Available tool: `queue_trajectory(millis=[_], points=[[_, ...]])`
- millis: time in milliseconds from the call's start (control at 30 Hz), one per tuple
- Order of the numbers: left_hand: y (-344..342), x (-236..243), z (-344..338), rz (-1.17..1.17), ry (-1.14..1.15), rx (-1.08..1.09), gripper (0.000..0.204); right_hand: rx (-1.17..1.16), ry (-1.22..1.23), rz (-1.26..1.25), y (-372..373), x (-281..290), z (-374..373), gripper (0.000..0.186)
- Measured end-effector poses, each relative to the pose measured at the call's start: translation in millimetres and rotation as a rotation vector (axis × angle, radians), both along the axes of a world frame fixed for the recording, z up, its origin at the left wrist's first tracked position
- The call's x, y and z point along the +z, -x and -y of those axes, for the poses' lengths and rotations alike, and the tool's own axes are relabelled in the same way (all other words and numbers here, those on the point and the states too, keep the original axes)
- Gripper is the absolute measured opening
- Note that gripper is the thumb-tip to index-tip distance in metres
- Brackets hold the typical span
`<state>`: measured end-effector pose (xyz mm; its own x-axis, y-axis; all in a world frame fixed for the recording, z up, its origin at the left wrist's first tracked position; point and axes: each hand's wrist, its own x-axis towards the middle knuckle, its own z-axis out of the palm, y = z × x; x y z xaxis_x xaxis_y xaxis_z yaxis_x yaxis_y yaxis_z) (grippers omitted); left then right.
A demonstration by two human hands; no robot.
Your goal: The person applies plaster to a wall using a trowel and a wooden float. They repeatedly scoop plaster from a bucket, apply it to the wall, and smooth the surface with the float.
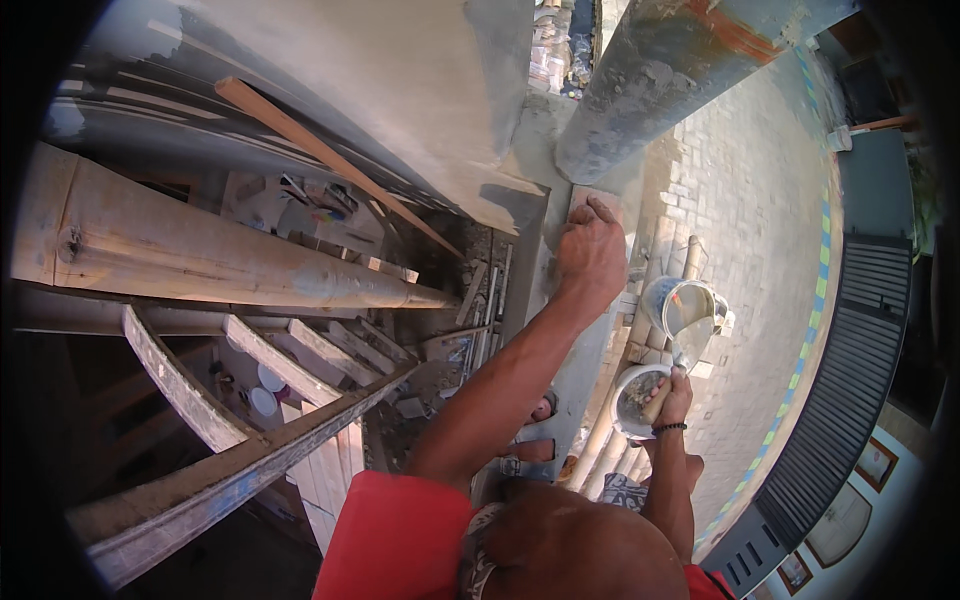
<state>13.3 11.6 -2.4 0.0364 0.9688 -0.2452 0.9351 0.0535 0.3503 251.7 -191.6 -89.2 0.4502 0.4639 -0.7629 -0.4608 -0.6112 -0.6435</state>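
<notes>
My left hand (pixel 590 250) grips a small flat pale brown block (pixel 583 197) on the grey plastered ledge (pixel 548 300), beside the foot of a grey column (pixel 625 90). Lower right, my right hand (pixel 672 398) is closed round the handle of a metal trowel (pixel 693 340). The trowel blade overlaps a white bucket (pixel 658 305) of grey material. A round pale container (pixel 630 415) with dark contents lies just left of and below my right hand, partly hidden by it.
A wooden ladder-like frame (pixel 240 440), a large pole (pixel 170 235) and an orange batten (pixel 330 150) fill the left, over rubble and tools far below. Bamboo poles (pixel 690 258) run under the bucket. A paved floor (pixel 750 200) and dark slatted gate (pixel 860 355) lie right.
</notes>
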Motion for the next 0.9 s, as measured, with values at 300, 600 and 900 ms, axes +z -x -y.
queue_trajectory(millis=[300, 600, 900], points=[[2.1, 21.1, 88.0, -0.008, 0.247, -0.161, 0.069, -0.032, -0.015, -0.012, -9.1, -6.1, 9.1, 0.018], [27.5, -1.9, 15.9, -0.021, 0.107, 0.004, 0.068, 0.004, -0.011, -0.011, -1.4, -7.3, 1.1, 0.018], [25.7, 32.1, 72.0, 0.060, 0.145, -0.017, 0.062, -0.034, -0.019, -0.002, -4.9, -1.6, 5.1, 0.019]])
